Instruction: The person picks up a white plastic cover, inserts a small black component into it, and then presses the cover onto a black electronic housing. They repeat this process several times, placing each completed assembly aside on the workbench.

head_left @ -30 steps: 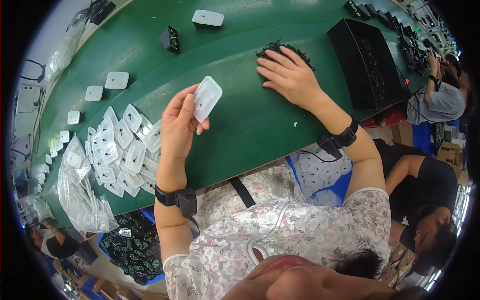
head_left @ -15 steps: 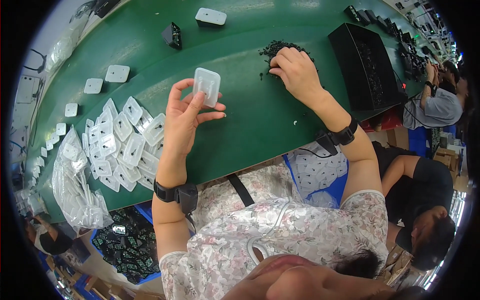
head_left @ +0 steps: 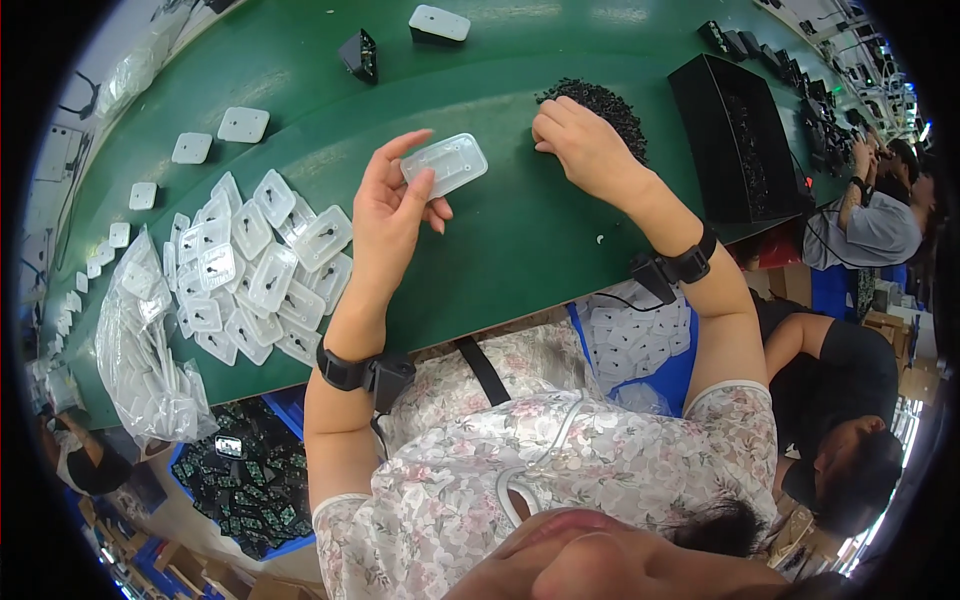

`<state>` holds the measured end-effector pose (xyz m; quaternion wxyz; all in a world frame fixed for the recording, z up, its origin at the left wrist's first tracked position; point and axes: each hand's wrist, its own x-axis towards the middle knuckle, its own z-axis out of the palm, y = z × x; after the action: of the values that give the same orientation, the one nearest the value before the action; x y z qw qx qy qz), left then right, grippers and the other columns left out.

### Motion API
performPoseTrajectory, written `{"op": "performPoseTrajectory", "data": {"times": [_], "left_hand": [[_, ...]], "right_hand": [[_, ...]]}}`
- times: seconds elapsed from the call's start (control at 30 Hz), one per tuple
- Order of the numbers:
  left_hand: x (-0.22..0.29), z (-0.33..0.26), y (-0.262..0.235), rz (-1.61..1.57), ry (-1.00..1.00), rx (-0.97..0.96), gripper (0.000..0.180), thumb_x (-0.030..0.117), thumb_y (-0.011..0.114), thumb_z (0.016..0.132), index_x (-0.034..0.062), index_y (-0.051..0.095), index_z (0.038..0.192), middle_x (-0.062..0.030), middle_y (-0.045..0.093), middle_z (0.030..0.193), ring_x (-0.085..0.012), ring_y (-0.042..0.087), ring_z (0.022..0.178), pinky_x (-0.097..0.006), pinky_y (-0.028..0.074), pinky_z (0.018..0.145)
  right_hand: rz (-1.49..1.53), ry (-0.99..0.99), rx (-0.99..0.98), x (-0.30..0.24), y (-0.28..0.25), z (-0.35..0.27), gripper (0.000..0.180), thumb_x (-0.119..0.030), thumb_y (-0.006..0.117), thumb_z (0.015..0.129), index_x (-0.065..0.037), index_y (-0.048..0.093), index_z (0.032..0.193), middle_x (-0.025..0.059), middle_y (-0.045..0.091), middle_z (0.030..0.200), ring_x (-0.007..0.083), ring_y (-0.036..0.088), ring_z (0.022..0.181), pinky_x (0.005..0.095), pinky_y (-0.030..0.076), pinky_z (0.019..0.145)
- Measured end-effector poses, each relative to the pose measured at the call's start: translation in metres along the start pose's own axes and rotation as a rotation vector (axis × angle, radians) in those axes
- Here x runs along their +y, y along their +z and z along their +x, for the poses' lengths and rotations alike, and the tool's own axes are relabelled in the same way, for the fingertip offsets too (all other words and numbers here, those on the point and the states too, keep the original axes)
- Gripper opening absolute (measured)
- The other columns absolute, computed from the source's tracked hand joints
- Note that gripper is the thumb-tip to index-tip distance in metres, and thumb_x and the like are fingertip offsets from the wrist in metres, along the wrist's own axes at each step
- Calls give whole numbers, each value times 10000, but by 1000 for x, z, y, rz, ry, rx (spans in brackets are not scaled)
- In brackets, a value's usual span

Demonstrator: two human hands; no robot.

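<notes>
A translucent white plastic cover [head_left: 452,165] with rounded corners lies tilted between the thumb and fingers of my left hand [head_left: 393,200]. My right hand [head_left: 585,145] is at the near left edge of a heap of small black parts [head_left: 612,105]. Its thumb and fingers are pinched together, and whatever they hold is hidden. To the left of my left hand spreads a loose pile of similar covers [head_left: 270,275], many with a small black piece at the middle.
On the green table [head_left: 470,265] stand an open black box [head_left: 700,150] at the right and white-topped black units [head_left: 440,24] at the far side and left. A clear plastic bag [head_left: 150,350] lies at the left edge. Blue bins [head_left: 690,365] sit below the near edge.
My left hand has turned the cover from upright to lying sideways and shifted slightly right. My right hand has drawn a little to the left, its fingers now off the heap.
</notes>
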<state>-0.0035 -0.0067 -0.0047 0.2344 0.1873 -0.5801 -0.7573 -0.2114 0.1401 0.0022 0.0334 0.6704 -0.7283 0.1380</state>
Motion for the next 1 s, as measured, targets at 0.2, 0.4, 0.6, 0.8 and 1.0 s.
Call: {"op": "performPoseTrajectory", "data": {"times": [0.2, 0.4, 0.6, 0.8, 1.0], "left_hand": [[-10, -1, -1, 290, 133, 102, 136, 10, 531, 894, 11, 589, 1018, -54, 560, 862, -78, 559, 567, -196, 424, 461], [-6, -2, 1, 338, 248, 169, 152, -17, 580, 855, 23, 602, 1000, -57, 544, 845, -88, 559, 550, -203, 416, 441], [0, -4, 1, 456, 384, 223, 152, -29, 572, 855, 17, 604, 997, -56, 540, 835, -98, 565, 565, -202, 416, 444], [2, -7, -3, 475, 381, 197, 129, -28, 558, 869, -5, 602, 988, -56, 518, 838, -100, 569, 592, -192, 422, 455], [5, -8, -1, 474, 350, 183, 125, -25, 546, 879, -7, 595, 992, -57, 519, 839, -106, 575, 601, -196, 436, 459]], "right_hand": [[138, -18, 222, -41, -17, 23, 188, 7, 605, 766, -6, 567, 950, 105, 523, 823, 289, 525, 800, 355, 448, 689], [855, 215, 208, -86, -23, 52, 147, -10, 596, 848, 8, 564, 990, 71, 614, 872, 147, 614, 749, 263, 492, 650], [1312, 396, 142, -87, 5, 50, 102, -55, 609, 869, 11, 573, 939, 67, 619, 864, 107, 610, 782, 225, 480, 665], [1564, 488, 114, -93, 4, 49, 112, -74, 610, 874, 0, 583, 954, 49, 622, 836, 109, 602, 755, 218, 465, 666], [1379, 377, 141, -90, 4, 47, 109, -84, 614, 874, -2, 591, 943, 33, 609, 865, 97, 580, 729, 220, 460, 669]]}}
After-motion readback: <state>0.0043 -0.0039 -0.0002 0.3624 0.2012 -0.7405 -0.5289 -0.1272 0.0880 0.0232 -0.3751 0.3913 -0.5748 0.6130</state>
